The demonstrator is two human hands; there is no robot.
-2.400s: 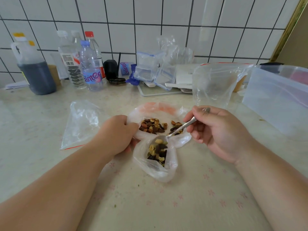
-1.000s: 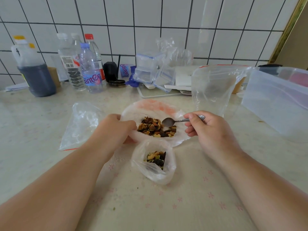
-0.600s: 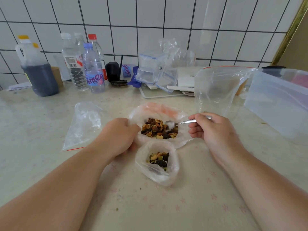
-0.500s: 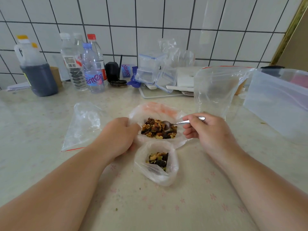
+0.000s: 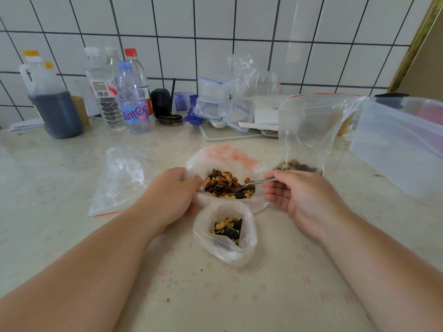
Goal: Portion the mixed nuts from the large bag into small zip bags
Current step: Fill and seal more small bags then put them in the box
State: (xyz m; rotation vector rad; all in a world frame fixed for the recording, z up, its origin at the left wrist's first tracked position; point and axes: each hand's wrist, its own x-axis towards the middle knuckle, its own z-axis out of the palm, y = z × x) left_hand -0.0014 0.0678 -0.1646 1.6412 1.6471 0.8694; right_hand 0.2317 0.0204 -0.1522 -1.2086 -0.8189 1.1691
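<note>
The large bag [image 5: 230,155] lies open in the middle of the counter with mixed nuts [image 5: 221,183] heaped inside. My left hand [image 5: 171,192] grips its left rim. My right hand [image 5: 297,195] holds a metal spoon [image 5: 257,183] whose bowl is sunk in the nuts. In front of the large bag stands a small zip bag [image 5: 226,236], open, with some nuts at its bottom. An empty zip bag [image 5: 119,179] lies flat to the left.
An upright clear zip bag [image 5: 309,130] with a few nuts at its bottom stands at the right. A big translucent box [image 5: 398,144] fills the far right. Bottles [image 5: 130,97], a dark jug [image 5: 51,104] and plastic containers [image 5: 217,97] line the tiled wall.
The spoon left the small bag, where it tipped nuts, and went back into the large bag; its bowl now digs deeper into the nuts. My left hand keeps its grip.
</note>
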